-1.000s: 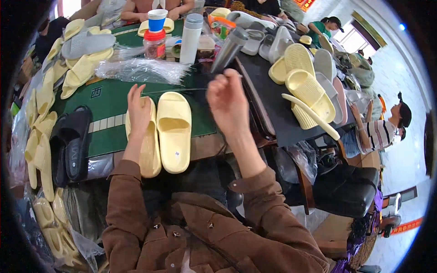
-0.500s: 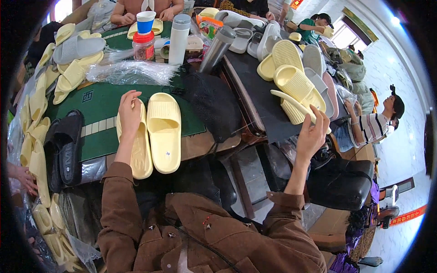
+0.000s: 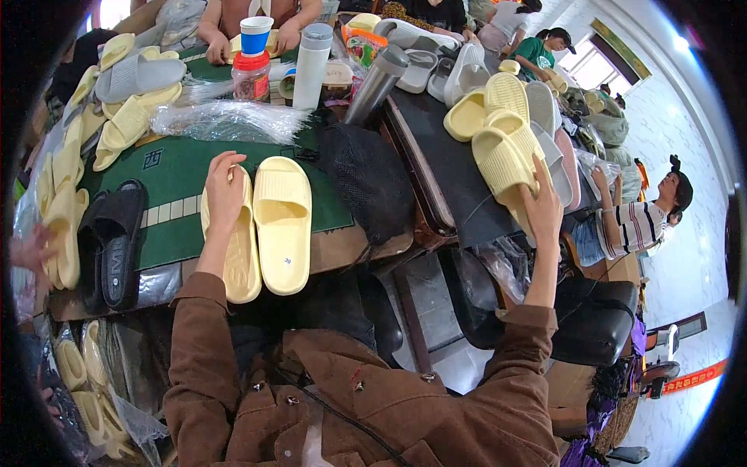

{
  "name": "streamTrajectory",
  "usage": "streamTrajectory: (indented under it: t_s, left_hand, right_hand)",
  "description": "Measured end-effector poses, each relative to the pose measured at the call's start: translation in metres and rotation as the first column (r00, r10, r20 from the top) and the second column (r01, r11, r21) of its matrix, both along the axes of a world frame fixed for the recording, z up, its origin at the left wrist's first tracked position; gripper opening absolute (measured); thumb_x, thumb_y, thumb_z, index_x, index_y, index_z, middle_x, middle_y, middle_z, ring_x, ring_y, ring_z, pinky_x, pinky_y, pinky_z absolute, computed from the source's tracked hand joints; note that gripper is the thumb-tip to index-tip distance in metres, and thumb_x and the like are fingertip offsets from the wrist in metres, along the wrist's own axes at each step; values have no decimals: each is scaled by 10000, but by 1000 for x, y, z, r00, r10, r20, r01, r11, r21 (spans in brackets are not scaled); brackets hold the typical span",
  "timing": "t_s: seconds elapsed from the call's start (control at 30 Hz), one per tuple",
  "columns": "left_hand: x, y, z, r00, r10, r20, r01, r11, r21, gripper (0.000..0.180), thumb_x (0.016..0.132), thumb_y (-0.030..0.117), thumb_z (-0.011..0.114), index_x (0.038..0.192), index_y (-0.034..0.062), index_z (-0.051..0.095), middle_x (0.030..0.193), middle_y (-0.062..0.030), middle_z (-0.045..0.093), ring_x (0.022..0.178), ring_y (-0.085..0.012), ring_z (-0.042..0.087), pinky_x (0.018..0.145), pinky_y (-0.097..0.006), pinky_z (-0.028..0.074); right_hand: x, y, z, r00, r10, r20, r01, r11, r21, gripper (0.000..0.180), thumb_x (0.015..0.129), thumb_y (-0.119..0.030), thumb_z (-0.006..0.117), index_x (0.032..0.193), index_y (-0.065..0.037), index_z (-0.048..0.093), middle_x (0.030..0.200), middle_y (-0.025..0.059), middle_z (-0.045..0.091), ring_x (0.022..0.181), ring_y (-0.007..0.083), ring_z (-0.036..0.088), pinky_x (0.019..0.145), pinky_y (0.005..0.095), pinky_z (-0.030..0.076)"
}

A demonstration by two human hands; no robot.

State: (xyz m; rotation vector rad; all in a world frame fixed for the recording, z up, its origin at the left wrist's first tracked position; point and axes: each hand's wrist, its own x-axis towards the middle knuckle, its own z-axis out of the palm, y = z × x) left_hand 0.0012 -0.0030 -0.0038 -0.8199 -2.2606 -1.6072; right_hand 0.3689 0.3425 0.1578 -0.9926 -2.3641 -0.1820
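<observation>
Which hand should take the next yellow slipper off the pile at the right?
Right. The right hand already touches a yellow slipper on that pile, while the left hand rests on the pair of slippers on the green mat.

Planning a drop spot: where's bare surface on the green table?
Free: green mat strip between the black slippers and left hand, and below the plastic bags. Crowded: the back edge with bottles, and the right stack where the right hand grips a yellow slipper.

You wear a brown jacket point(image 3: 373, 405) with long sleeves down to the wrists, small round metal studs on its front, and both hands bare.
</observation>
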Motion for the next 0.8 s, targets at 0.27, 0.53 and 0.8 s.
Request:
streamTrajectory:
  t_s: [0.27,0.53,0.8]
  left_hand:
    - [2,-2,2,999,22,-39,-20,998,59,211,843,-28,498,993,14,640,1121,-115,567,959,-219,584,751,-284,493]
    - [57,-21,53,951,-37,-307,46,999,22,266,812,-24,542,1057,57,607,1138,-123,549,1074,-304,524,904,-376,432]
    - [133,-77,28,991,-120,-53,106,971,-213,307,805,62,594,1108,62,548,1177,-193,459,1142,-374,430,981,-431,350]
  right_hand:
    - [-20,43,19,975,33,220,19,973,-230,615,745,-84,495,1328,-277,478,1155,168,606,1043,361,578,911,433,444]
    - [-5,87,6,972,233,-5,-215,885,-414,475,797,-62,499,1255,-161,572,1152,128,633,1089,251,583,934,320,414]
    - [-19,103,16,963,199,179,-10,694,-720,240,846,-106,542,1031,0,651,851,38,640,780,115,576,690,285,476]
